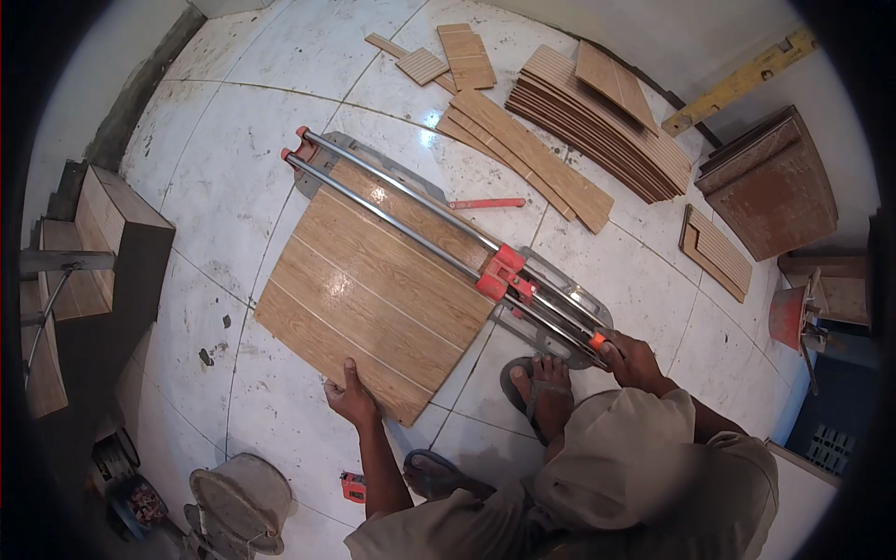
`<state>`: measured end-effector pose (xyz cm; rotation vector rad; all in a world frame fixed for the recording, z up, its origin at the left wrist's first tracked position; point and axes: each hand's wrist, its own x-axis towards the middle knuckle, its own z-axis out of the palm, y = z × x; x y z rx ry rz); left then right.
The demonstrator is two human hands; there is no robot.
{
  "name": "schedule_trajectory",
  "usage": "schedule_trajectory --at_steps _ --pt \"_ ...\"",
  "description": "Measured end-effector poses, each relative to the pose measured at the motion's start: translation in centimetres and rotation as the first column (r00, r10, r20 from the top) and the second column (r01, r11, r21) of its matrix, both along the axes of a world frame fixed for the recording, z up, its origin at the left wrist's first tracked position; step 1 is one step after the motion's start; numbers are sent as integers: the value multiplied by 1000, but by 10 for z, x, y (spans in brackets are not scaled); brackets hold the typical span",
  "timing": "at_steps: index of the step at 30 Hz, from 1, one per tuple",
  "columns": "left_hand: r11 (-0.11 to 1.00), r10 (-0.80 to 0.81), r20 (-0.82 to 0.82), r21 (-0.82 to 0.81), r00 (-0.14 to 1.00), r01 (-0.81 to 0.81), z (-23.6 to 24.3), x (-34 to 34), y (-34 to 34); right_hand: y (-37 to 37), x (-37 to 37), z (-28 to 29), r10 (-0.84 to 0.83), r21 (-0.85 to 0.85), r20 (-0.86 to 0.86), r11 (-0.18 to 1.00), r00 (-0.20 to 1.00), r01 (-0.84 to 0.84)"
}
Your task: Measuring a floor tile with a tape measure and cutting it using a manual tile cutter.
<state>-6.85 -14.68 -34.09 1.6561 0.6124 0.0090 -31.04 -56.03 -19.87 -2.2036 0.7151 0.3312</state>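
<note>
A square wood-look floor tile [373, 289] with pale lines lies in a manual tile cutter [505, 269], under its two steel rails. The cutter's red carriage sits toward the near right end of the rails. My right hand [637, 364] is closed round the cutter's handle, just beyond an orange collar. At the tile's near left edge, my left hand [355, 401] grips it, thumb on top and the other fingers partly hidden at the edge. Part of the tile extends beyond the cutter's far rail.
Cut tile strips [523, 154] and a stack of tiles [597, 126] lie at the far right, near a yellow spirit level [742, 82]. A red-handled tool [487, 203] rests beside the cutter. Nearer are a red tape measure [353, 487], a bucket [243, 499] and tiled steps [117, 233].
</note>
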Motion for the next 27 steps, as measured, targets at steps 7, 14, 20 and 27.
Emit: schedule_trajectory --at_steps 7,14,20,27 --pt "997 -23 -10 76 1000 23 3 0 -3 0 5 16 5 55 -68 998 998 -2" --pt "1000 10 59 -24 998 -9 2 1 -2 0 14 28 34 95 -92 995 995 -26" --pt "999 19 62 -48 998 -16 -3 0 -1 1 15 29 61 64 -77 996 995 -56" --pt "998 54 34 -46 998 -52 -2 0 -3 -3 12 25 54 113 -113 993 992 -42"
